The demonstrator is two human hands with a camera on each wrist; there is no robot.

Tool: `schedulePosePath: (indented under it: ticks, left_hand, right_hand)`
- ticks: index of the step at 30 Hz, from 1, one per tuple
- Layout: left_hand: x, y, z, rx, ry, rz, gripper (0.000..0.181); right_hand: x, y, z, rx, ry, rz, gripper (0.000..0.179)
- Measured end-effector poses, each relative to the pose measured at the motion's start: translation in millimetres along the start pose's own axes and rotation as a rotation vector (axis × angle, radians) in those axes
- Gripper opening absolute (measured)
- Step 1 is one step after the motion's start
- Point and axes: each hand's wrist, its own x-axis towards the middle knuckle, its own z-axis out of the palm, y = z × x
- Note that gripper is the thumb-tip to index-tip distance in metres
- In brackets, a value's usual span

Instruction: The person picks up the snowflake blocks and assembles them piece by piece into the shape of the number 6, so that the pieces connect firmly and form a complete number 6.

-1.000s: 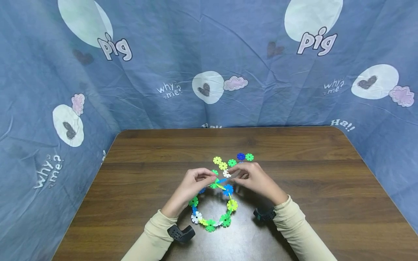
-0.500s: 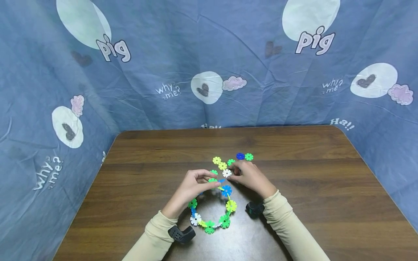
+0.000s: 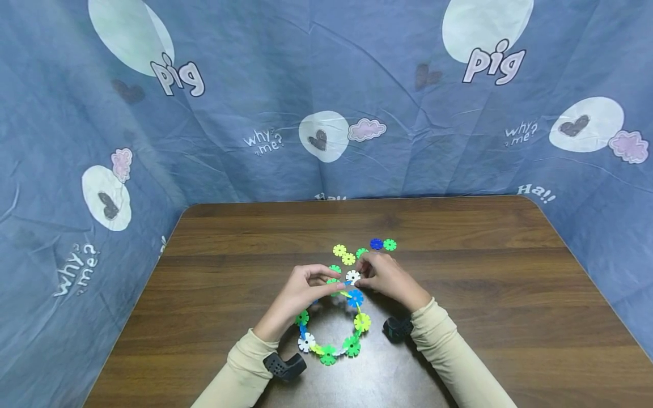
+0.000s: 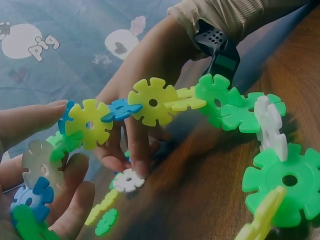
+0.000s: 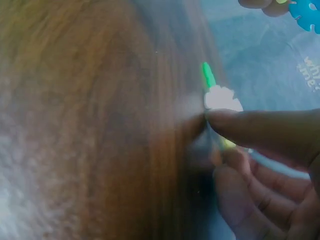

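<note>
In the head view, my left hand (image 3: 306, 288) holds a chain of interlocked plastic snowflake discs (image 3: 360, 324) at its far side. The chain hangs in a loop of green, yellow, blue and white. In the left wrist view, thumb and fingers are on both sides of the left part of the chain (image 4: 140, 102). My right hand (image 3: 391, 279) pinches a loose white snowflake disc (image 3: 349, 273) just beyond the loop. Its face is tilted up beside the thumb in the right wrist view, where the white disc (image 5: 220, 96) is partly hidden.
Loose yellow discs (image 3: 348, 255), green discs (image 3: 390, 241) and a dark blue disc (image 3: 376, 240) lie on the wooden table (image 3: 245, 238) past my hands. A printed blue curtain (image 3: 229, 170) stands behind the table.
My right hand has left the chain and come down to the white disc, which has shifted slightly toward me. The left hand keeps its place with the chain.
</note>
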Motion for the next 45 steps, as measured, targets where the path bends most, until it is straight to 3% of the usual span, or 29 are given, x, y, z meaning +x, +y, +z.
schedulePosePath:
  ticks: [10,13,20,24,40,45]
  left_hand:
    - [-0.6,0.1,-0.8,-0.028,-0.009,0.028,0.037]
    - [0.1,-0.7,-0.8,-0.029,-0.006,0.039,0.036]
    - [1.2,0.3,0.3,-0.029,0.008,0.035,0.036]
    - [1.2,0.6,0.7,-0.023,0.018,0.039,0.035]
    - [1.5,-2.0,2.9,-0.035,0.023,0.049,0.036]
    - [0.7,-0.8,1.8,-0.015,0.028,0.043,0.028]
  right_hand:
    - [-6.7,1,-1,0.144,-0.022,-0.071,0.01]
    - [-11.2,3,-5,0.248,-0.048,-0.059,0.003]
    - [-26.1,5,-20,0.569,-0.062,0.037,0.015]
    - [-31.9,7,-25,0.674,-0.047,0.035,0.021]
    - [-36.2,-6,-23,0.66,-0.022,-0.014,0.018]
    - [-36.0,-9,-22,0.65,-0.001,-0.008,0.018]
